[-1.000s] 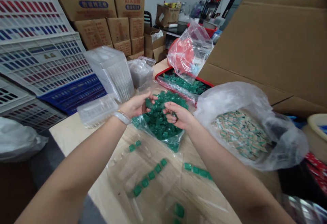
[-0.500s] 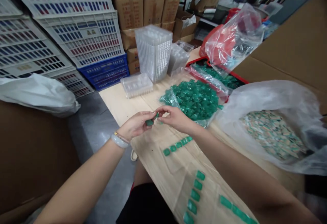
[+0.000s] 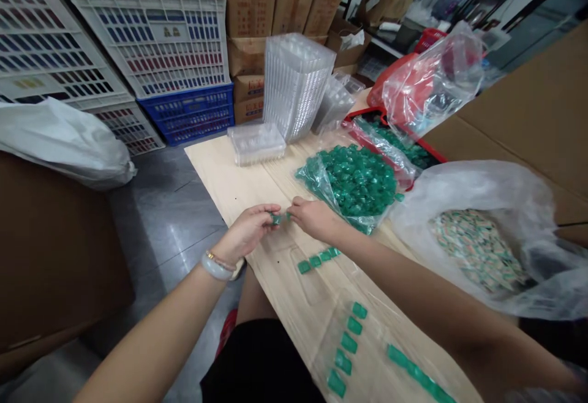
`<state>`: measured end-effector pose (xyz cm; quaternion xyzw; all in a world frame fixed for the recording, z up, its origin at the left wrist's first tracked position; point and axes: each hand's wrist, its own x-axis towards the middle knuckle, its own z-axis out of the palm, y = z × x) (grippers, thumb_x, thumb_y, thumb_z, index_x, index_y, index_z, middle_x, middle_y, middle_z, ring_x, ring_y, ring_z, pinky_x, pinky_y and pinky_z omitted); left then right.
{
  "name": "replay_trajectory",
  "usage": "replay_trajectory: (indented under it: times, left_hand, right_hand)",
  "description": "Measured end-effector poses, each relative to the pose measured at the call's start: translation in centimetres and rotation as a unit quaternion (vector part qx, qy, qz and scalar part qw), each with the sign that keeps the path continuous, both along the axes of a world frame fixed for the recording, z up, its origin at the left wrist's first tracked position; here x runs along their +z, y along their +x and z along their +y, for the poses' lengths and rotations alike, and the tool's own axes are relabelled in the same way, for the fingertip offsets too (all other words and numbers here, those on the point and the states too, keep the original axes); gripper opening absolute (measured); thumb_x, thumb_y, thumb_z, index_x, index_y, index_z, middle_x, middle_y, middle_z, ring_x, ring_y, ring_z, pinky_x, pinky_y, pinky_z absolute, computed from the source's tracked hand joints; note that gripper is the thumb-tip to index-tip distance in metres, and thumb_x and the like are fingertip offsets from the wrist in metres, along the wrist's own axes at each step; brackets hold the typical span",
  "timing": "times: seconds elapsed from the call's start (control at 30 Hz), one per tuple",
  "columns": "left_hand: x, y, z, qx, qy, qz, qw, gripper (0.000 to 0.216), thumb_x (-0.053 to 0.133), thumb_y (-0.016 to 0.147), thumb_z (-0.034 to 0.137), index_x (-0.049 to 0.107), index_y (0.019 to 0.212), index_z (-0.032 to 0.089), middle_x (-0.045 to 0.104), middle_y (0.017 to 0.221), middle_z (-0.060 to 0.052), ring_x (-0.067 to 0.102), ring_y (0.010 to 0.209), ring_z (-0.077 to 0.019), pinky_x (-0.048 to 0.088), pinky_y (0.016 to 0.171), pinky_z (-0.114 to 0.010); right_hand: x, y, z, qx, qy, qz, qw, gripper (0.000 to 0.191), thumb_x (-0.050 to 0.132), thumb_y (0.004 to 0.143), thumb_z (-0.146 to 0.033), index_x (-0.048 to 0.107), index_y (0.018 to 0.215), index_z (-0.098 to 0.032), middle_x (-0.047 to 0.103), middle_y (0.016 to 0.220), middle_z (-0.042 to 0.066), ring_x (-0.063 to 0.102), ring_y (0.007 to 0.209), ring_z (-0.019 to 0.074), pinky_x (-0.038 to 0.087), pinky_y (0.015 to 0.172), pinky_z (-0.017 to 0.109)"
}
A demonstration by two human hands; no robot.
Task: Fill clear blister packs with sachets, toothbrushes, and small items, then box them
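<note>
My left hand [image 3: 248, 230], with a pale bangle at the wrist, pinches a small green square piece [image 3: 275, 219] between thumb and fingers. Just to its right, my right hand [image 3: 315, 218] has its fingertips closed on another small green piece [image 3: 288, 215], mostly hidden. Both hands are over the wooden table near its left edge. Below them lies a transparent tray [image 3: 305, 296] with a row of green pieces [image 3: 315, 261]. Nearer to me, a second row of green squares [image 3: 349, 342] sits on transparent plastic, beside a third green row [image 3: 418, 373]. A heap of green pieces [image 3: 361, 176] rests on plastic film beyond my right hand.
Transparent trays stand in a tall stack [image 3: 296, 87], with a low stack [image 3: 257, 144] before it. Right are a red-rimmed tray [image 3: 434, 153] and a plastic bag [image 3: 441, 188] of small flat pieces. Crates [image 3: 179, 54] and cardboard boxes [image 3: 250, 8] stand behind.
My hands have drawn slightly apart, the right fingertips curling downward with a green piece. The view has shifted a little; the rows of green pieces look the same.
</note>
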<state>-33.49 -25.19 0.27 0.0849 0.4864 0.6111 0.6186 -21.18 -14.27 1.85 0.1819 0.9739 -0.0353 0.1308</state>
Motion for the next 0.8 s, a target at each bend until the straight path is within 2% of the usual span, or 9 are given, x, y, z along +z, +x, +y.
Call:
replay_trajectory:
  times: [0.1, 0.17, 0.23, 0.33, 0.4, 0.47, 0.57, 0.67, 0.8]
  left_hand:
    - [-0.3, 0.1, -0.2, 0.009, -0.002, -0.009, 1.0, 0.026, 0.059, 0.06, 0.005, 0.057, 0.085, 0.01, 0.061, 0.077, -0.004, 0.057, 0.069, -0.0105, 0.045, 0.069, -0.025]
    - [-0.4, 0.4, -0.3, 0.014, 0.009, -0.001, 1.0, 0.026, 0.063, 0.06, 0.009, 0.056, 0.085, 0.011, 0.062, 0.08, -0.004, 0.057, 0.072, -0.011, 0.045, 0.072, -0.026]
    - [-0.4, 0.8, -0.4, 0.021, 0.025, 0.035, 0.999, 0.026, 0.065, 0.06, 0.013, 0.056, 0.084, 0.011, 0.061, 0.077, -0.002, 0.057, 0.072, -0.0105, 0.044, 0.073, -0.026]
    - [-0.6, 1.5, -0.4, 0.026, 0.057, 0.172, 0.983, 0.023, 0.065, 0.062, 0.018, 0.057, 0.083, 0.013, 0.059, 0.072, 0.0, 0.055, 0.068, -0.0093, 0.043, 0.069, -0.023]
    - [-0.8, 1.9, -0.5, 0.025, 0.081, 0.268, 0.96, 0.019, 0.064, 0.064, 0.019, 0.058, 0.081, 0.013, 0.059, 0.074, 0.0, 0.053, 0.068, -0.0093, 0.041, 0.065, -0.022]
    - [-1.0, 2.3, -0.7, 0.03, 0.094, 0.324, 0.941, 0.015, 0.062, 0.066, 0.019, 0.057, 0.079, 0.014, 0.057, 0.075, 0.0, 0.051, 0.067, -0.0091, 0.04, 0.063, -0.021]
    - [-1.4, 2.9, -1.2, 0.022, 0.089, 0.328, 0.94, 0.015, 0.063, 0.064, 0.018, 0.056, 0.077, 0.015, 0.055, 0.071, 0.002, 0.048, 0.063, -0.008, 0.038, 0.06, -0.02]
    - [-1.4, 3.0, -2.0, -0.013, 0.07, 0.221, 0.973, 0.017, 0.066, 0.061, 0.017, 0.057, 0.076, 0.014, 0.054, 0.067, 0.003, 0.046, 0.057, -0.0063, 0.038, 0.056, -0.019]
    - [-1.0, 1.6, -3.3, 0.083, 0.061, -0.016, 0.995, 0.014, 0.066, 0.062, 0.02, 0.057, 0.07, 0.013, 0.053, 0.063, 0.002, 0.046, 0.054, -0.0042, 0.037, 0.051, -0.016]
  right_hand:
    - [0.1, 0.4, -0.9, -0.075, -0.062, 0.102, 0.99, 0.028, 0.042, 0.084, -0.024, 0.055, 0.108, -0.017, 0.058, 0.1, 0.009, 0.056, 0.084, 0.0177, 0.039, 0.064, 0.026]
    - [0.2, 0.7, -1.5, -0.144, -0.173, 0.21, 0.952, 0.027, 0.045, 0.082, -0.024, 0.055, 0.105, -0.017, 0.06, 0.097, 0.008, 0.055, 0.085, 0.0161, 0.04, 0.066, 0.025]
    - [0.1, 0.9, -1.8, -0.234, -0.332, 0.269, 0.874, 0.019, 0.051, 0.077, -0.026, 0.058, 0.092, -0.017, 0.062, 0.083, 0.004, 0.055, 0.07, 0.0122, 0.039, 0.057, 0.023]
    - [0.1, 1.1, -1.4, -0.366, -0.566, 0.241, 0.698, 0.019, 0.059, 0.068, -0.031, 0.055, 0.077, -0.015, 0.058, 0.068, -0.001, 0.036, 0.039, 0.0033, 0.023, 0.038, 0.02]
    - [0.2, 1.3, -1.2, -0.389, -0.675, 0.209, 0.591, 0.023, 0.063, 0.064, -0.034, 0.051, 0.073, -0.016, 0.054, 0.062, -0.004, 0.025, 0.033, 0.0002, 0.013, 0.036, 0.019]
    - [0.5, 1.5, -1.2, -0.381, -0.727, 0.201, 0.534, 0.027, 0.068, 0.059, -0.032, 0.047, 0.069, -0.017, 0.047, 0.05, -0.009, 0.023, 0.032, -0.0001, 0.011, 0.036, 0.018]
    - [0.7, 1.7, -2.1, -0.376, -0.725, 0.217, 0.535, 0.031, 0.071, 0.056, -0.028, 0.045, 0.067, -0.017, 0.034, 0.041, -0.012, 0.024, 0.032, 0.0007, 0.011, 0.036, 0.017]
    - [0.9, 2.2, -3.3, -0.372, -0.708, 0.215, 0.56, 0.03, 0.071, 0.056, -0.028, 0.044, 0.063, -0.016, 0.036, 0.042, -0.011, 0.025, 0.034, 0.0004, 0.01, 0.035, 0.017]
    - [1.5, 3.8, -4.3, -0.352, -0.753, 0.214, 0.514, 0.03, 0.069, 0.06, -0.03, 0.043, 0.062, -0.016, 0.032, 0.041, -0.011, 0.022, 0.034, 0.0004, 0.011, 0.036, 0.017]
